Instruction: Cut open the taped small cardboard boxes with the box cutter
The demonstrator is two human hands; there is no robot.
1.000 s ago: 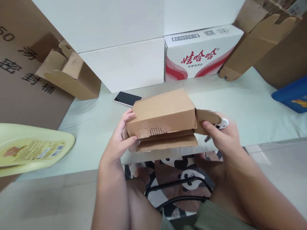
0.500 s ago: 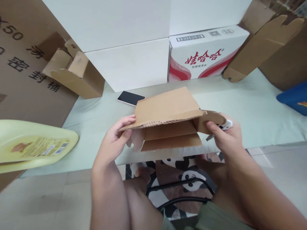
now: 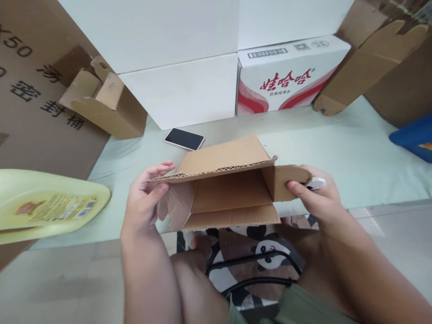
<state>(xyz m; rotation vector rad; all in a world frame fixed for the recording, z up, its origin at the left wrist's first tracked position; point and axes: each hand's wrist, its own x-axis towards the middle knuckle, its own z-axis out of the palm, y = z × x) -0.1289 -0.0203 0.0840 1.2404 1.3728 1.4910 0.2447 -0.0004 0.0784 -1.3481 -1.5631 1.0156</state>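
Note:
A brown cardboard box (image 3: 232, 191) is held above the front of the table, its open end facing me and its flaps spread. My left hand (image 3: 146, 191) pinches the left corner of the upper flap, thumb below and fingers above. On the other side, my right hand (image 3: 319, 191) grips the right side flap between thumb and fingers. That same hand also has a small white tool (image 3: 316, 182) in it, probably a utility knife; most of it is hidden by the flap and fingers. Behind the box lies a phone (image 3: 184, 139) with a dark screen.
The green-covered table (image 3: 337, 148) carries white cartons (image 3: 182, 90) and a red-and-white carton (image 3: 290, 81) at the back. Folded cardboard boxes stand at left (image 3: 114, 105) and right (image 3: 364, 67). A yellow jug (image 3: 54, 202) lies left, a blue container (image 3: 413, 139) right.
The box has come lower and nearer to me, tilting so more of its inside shows. My left hand has moved left with the flap. More of the phone is visible.

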